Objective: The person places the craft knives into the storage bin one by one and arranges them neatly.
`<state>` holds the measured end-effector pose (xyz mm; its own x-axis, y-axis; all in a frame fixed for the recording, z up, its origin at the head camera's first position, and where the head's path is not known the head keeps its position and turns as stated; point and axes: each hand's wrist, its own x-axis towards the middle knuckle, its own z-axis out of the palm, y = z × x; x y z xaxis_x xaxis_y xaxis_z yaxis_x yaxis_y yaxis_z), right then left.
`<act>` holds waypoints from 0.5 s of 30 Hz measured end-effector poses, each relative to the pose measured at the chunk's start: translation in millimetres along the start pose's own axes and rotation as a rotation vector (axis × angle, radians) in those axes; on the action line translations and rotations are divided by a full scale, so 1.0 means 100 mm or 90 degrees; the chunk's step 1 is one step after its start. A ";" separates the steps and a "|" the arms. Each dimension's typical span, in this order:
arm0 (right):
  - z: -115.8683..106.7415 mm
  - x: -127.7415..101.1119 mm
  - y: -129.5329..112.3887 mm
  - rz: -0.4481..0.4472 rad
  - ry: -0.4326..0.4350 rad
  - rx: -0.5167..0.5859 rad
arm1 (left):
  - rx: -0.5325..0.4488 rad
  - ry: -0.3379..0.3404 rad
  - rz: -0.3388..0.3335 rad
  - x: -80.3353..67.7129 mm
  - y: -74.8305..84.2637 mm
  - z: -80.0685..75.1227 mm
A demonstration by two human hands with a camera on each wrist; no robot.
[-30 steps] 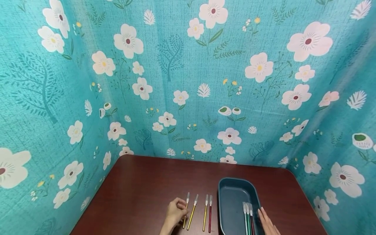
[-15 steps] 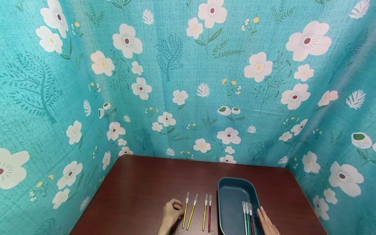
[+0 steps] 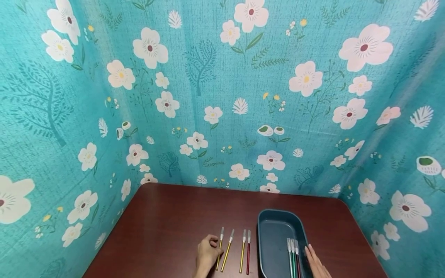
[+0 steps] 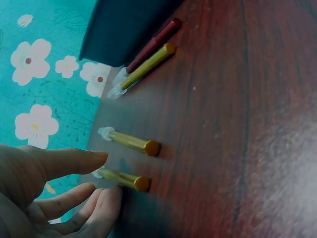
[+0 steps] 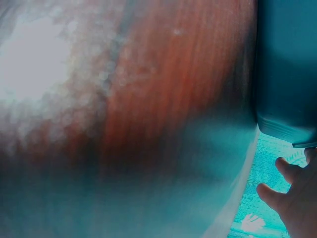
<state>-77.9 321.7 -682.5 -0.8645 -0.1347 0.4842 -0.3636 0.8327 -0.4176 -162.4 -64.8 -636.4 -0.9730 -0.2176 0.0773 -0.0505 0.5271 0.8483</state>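
Observation:
My left hand (image 3: pixel 206 253) is at the leftmost yellow craft knife (image 4: pixel 130 180), which has a clear cap. In the left wrist view its fingers lie spread on both sides of the handle, with a gap between them. To the right lie a second yellow craft knife (image 3: pixel 227 254), a third yellow one (image 3: pixel 242 255) and a red craft knife (image 3: pixel 248 255). My right hand (image 3: pixel 317 264), fingers straight, rests against the right wall of the dark blue tray (image 3: pixel 278 211). Inside the tray lie a silver knife (image 3: pixel 290 256), a green knife (image 3: pixel 293 260) and a dark red knife (image 3: pixel 298 262), side by side.
The brown wooden table (image 3: pixel 180 216) has rounded far corners. A turquoise floral curtain (image 3: pixel 222 154) hangs along its back and both sides. The tray stands just right of the red knife.
My left hand drew back leftward from the leftmost yellow craft knife, then came back to it. The right hand stayed at the tray, and the knives show no clear shift.

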 end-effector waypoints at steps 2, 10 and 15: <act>0.00 0.00 -0.01 0.005 -0.001 0.001 | 0.022 0.011 0.016 -0.02 -0.01 0.04; 0.00 0.01 -0.03 0.008 -0.004 0.009 | 0.091 0.051 0.070 -0.03 -0.03 0.11; 0.01 0.00 0.01 -0.005 0.004 -0.009 | 0.081 0.027 0.060 0.02 0.02 0.09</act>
<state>-78.5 321.9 -683.3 -0.8591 -0.1380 0.4929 -0.3659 0.8389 -0.4029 -166.2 -56.5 -639.7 -0.9644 -0.1960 0.1777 0.0093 0.6462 0.7631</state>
